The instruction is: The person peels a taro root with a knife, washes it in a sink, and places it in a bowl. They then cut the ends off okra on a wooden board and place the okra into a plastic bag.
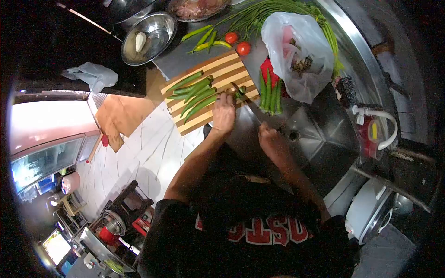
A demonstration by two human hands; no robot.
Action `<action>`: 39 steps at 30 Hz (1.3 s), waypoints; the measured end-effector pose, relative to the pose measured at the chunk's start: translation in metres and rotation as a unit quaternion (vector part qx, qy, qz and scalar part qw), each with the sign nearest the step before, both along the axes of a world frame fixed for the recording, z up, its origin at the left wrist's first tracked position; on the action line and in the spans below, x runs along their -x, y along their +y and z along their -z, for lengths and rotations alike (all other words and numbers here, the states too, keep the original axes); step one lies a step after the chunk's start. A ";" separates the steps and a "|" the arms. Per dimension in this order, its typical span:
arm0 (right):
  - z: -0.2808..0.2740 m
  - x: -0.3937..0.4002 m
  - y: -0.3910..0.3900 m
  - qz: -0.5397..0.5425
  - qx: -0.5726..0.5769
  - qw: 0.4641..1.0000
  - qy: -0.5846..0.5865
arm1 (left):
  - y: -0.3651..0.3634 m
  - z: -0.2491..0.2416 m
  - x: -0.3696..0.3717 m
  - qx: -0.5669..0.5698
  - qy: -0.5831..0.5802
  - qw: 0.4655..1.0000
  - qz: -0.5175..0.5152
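Note:
A striped wooden cutting board [185, 126] lies on the counter with several green okra pods [198, 89] in a row, stem ends to the right. My left hand [224, 113] rests on the board, fingers curled down over the end of an okra pod. My right hand [272, 140] is closed round the handle of a knife [251, 108]. Its blade reaches up and left across the board's right edge, close to my left fingertips. Small cut pieces [240, 91] lie beside the blade. What sits under my left fingers is partly hidden.
More okra [270, 96] lies right of the board, beside a white plastic bag [296, 55]. Behind are tomatoes [243, 47], green chillies [212, 45], long beans [259, 16] and a steel bowl [157, 34]. A steel sink [320, 125] with a white tap [391, 125] is at right.

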State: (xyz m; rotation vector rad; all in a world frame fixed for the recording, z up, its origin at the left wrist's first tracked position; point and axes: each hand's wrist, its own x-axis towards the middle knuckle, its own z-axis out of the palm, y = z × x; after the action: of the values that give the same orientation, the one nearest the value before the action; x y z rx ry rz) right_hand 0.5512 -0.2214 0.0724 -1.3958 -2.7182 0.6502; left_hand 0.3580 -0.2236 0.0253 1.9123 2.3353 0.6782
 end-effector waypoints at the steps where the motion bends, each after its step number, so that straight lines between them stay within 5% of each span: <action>1: 0.001 -0.001 0.002 -0.039 -0.042 0.998 0.015 | -0.002 0.001 -0.001 -0.002 0.000 1.000 0.002; 5: -0.014 -0.009 0.000 -0.022 -0.038 0.999 -0.002 | -0.008 -0.019 -0.008 -0.011 -0.122 0.991 -0.053; 7: -0.001 -0.027 -0.003 0.024 0.007 0.977 0.212 | 0.003 -0.045 -0.014 -0.013 -0.229 0.971 -0.072; 8: -0.005 -0.030 -0.001 0.028 0.004 0.977 0.212 | 0.015 -0.048 -0.016 -0.013 -0.230 0.971 -0.067; 10: -0.022 -0.036 0.003 0.020 -0.190 0.960 0.205 | 0.043 -0.049 -0.017 0.007 -0.168 0.984 -0.059; 12: -0.034 -0.045 0.001 0.069 -0.200 0.964 0.163 | 0.066 -0.030 -0.011 -0.003 -0.108 0.994 -0.031; 14: -0.044 -0.063 -0.006 0.118 -0.206 0.964 0.117 | 0.079 -0.026 -0.005 0.103 -0.083 0.991 0.014; 18: -0.069 -0.085 -0.013 0.231 -0.088 0.966 0.076 | 0.111 -0.079 -0.022 -0.048 -0.215 0.974 0.050; 24: -0.076 -0.095 -0.013 0.295 -0.057 0.945 0.132 | 0.154 -0.162 -0.031 -0.038 -0.304 0.939 0.158; 28: -0.071 -0.108 -0.018 0.321 -0.051 0.936 0.134 | 0.110 -0.098 -0.012 0.138 0.033 0.934 0.328; 31: -0.079 -0.104 -0.017 0.317 -0.008 0.941 0.120 | 0.085 -0.056 -0.009 0.033 0.152 0.888 0.433; 39: -0.067 -0.085 -0.012 0.303 -0.010 0.940 0.160 | 0.093 -0.043 -0.014 0.063 0.174 0.850 0.494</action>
State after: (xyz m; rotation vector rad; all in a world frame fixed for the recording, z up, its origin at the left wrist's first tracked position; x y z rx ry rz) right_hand 0.6364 -0.2337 0.1394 -1.8025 -1.8940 0.7079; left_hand 0.3722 -0.1308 0.0680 2.8692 1.0876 0.0584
